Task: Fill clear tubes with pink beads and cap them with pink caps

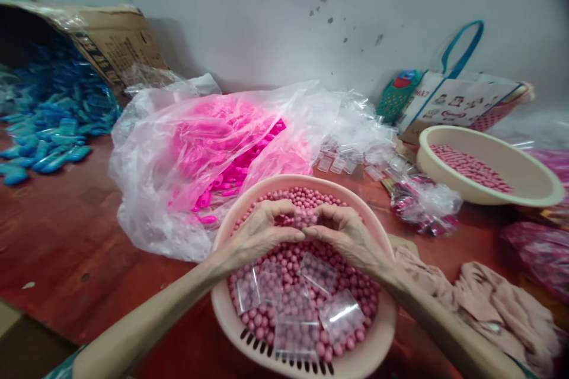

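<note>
My left hand (269, 225) and my right hand (344, 231) meet over a pink slotted basket (221, 308) full of pink beads (278, 272). Between the fingertips of both hands is a small clear plastic case (306, 217), with pink beads seen in or through it. Both hands are closed in a pinch on its two ends. Several more clear cases lie on the beads below, among them one clear case (341, 315) at the right that catches the light. Whether these hold beads or only let them show through, I cannot tell.
Behind the basket lies a clear bag (146, 189) of bright pink plastic pieces. Clear cases (338, 164) are heaped beside it. A cream bowl (537, 186) of beads and a tote bag (462, 103) stand at right, a cloth (498, 308) nearer. Blue pieces (62, 142) spill at left.
</note>
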`<state>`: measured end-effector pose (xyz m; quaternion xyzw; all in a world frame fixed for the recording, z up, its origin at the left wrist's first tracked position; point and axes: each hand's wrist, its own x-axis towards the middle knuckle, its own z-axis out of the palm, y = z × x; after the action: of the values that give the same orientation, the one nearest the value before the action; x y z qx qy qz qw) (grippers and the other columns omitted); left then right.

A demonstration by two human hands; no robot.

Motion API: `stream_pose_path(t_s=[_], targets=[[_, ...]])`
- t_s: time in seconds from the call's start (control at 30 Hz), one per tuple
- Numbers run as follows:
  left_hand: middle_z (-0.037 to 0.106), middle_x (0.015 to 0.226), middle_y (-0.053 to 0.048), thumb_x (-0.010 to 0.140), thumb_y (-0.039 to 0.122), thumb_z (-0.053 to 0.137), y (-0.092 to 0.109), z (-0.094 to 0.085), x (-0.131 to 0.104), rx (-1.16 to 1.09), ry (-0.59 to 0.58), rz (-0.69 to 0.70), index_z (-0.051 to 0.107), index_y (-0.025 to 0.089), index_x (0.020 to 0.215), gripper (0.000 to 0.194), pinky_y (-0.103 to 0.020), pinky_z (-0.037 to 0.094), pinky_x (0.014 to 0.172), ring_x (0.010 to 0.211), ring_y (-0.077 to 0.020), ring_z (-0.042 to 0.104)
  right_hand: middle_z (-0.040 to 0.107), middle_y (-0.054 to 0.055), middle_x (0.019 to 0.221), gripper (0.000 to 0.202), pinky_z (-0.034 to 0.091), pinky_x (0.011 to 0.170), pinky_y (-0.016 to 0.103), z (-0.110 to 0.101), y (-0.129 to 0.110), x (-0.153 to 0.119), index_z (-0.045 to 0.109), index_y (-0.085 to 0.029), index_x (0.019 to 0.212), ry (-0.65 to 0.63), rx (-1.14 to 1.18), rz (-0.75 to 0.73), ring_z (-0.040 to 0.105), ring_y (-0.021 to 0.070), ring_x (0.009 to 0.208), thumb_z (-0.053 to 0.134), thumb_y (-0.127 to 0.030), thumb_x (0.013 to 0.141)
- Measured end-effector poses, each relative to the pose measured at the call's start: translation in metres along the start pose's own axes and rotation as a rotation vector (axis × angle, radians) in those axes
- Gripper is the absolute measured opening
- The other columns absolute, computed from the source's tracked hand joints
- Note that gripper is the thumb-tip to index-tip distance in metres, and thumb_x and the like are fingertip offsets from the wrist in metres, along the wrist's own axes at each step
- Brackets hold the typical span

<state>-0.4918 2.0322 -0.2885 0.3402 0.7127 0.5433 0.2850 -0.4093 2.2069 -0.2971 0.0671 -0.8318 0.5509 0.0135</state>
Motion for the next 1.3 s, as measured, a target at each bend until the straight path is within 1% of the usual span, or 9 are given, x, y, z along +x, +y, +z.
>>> stream_pose_path(t_s=[0.13,0.23,0.37,0.47,0.6,0.77,1.0,1.17,1.3], targets=[[0.063,0.082,-0.001,0.075,0.016,0.060,0.006,0.005,0.000,-0.131,-0.073,-0.061,0.063,0.013,0.084,0.010,-0.027,0.044,0.075,0.078,-0.0154,0.057,0.062,0.002,0.095,0.024,0.045,0.070,0.027,0.000,0.000,-0.002,0.055,-0.020,0.105,0.080,0.031,0.000,0.057,0.0151,0.079,0.059,-0.025,0.082],[0.062,0.076,0.001,0.073,0.014,0.059,0.009,0.004,-0.002,-0.117,-0.149,-0.075,0.064,0.013,0.080,0.008,-0.026,0.043,0.071,0.073,-0.0143,0.055,0.060,0.001,0.108,0.037,0.043,0.084,0.030,-0.006,-0.004,0.000,0.056,-0.024,0.111,0.018,-0.043,-0.146,0.056,0.0161,0.094,0.067,-0.017,0.077],[0.064,0.082,-0.001,0.076,0.014,0.055,0.013,-0.001,-0.001,-0.070,-0.209,-0.080,0.065,0.012,0.087,0.015,-0.028,0.042,0.074,0.079,-0.0166,0.057,0.064,0.001,0.101,0.030,0.041,0.088,0.030,-0.009,-0.005,0.004,0.061,-0.024,0.105,0.001,-0.085,-0.302,0.056,0.0160,0.098,0.066,-0.013,0.078],[0.063,0.081,-0.001,0.076,0.015,0.056,0.016,-0.005,0.000,0.036,-0.207,-0.099,0.065,0.011,0.087,0.015,-0.027,0.041,0.073,0.078,-0.0164,0.056,0.064,0.003,0.093,0.018,0.043,0.080,0.030,-0.006,-0.002,0.004,0.062,-0.020,0.097,0.034,-0.118,-0.319,0.057,0.0164,0.090,0.064,-0.016,0.080],[0.059,0.071,0.002,0.074,0.016,0.059,0.020,-0.007,0.001,0.104,-0.188,-0.117,0.065,0.011,0.075,0.007,-0.024,0.039,0.067,0.071,-0.0140,0.051,0.062,0.001,0.079,0.005,0.042,0.069,0.027,-0.004,0.001,0.005,0.062,-0.018,0.084,-0.070,-0.147,-0.285,0.055,0.0139,0.075,0.063,-0.021,0.081],[0.056,0.064,0.003,0.071,0.015,0.061,0.015,-0.012,0.000,0.078,-0.121,-0.138,0.062,0.012,0.068,0.004,-0.022,0.038,0.062,0.065,-0.0116,0.049,0.062,-0.001,0.079,0.009,0.044,0.067,0.025,-0.015,0.008,0.002,0.061,-0.019,0.085,-0.076,-0.050,-0.163,0.056,0.0125,0.073,0.061,-0.028,0.083],[0.061,0.072,0.000,0.073,0.020,0.062,-0.005,-0.017,0.001,0.028,0.076,-0.102,0.059,0.013,0.076,0.007,-0.025,0.045,0.067,0.067,-0.0126,0.056,0.062,0.004,0.111,0.034,0.041,0.091,0.038,-0.016,0.006,0.012,0.058,-0.025,0.111,0.026,-0.245,-0.082,0.055,0.0212,0.103,0.065,-0.030,0.079],[0.065,0.087,-0.002,0.077,0.022,0.060,-0.008,-0.018,0.009,0.098,0.161,0.007,0.063,0.015,0.087,0.012,-0.027,0.046,0.079,0.083,-0.0158,0.060,0.064,0.000,0.085,0.017,0.046,0.069,0.026,-0.004,-0.008,0.038,0.061,-0.019,0.092,0.034,-0.188,-0.192,0.059,0.0135,0.077,0.046,-0.028,0.090],[0.066,0.088,-0.004,0.080,0.022,0.056,-0.011,-0.030,0.016,0.425,0.309,0.119,0.061,0.016,0.099,0.021,-0.028,0.046,0.074,0.081,-0.0170,0.061,0.059,0.002,0.080,0.015,0.042,0.072,0.030,-0.012,0.010,0.050,0.057,-0.017,0.084,0.170,-0.313,-0.166,0.052,0.0156,0.074,0.048,-0.028,0.089]])
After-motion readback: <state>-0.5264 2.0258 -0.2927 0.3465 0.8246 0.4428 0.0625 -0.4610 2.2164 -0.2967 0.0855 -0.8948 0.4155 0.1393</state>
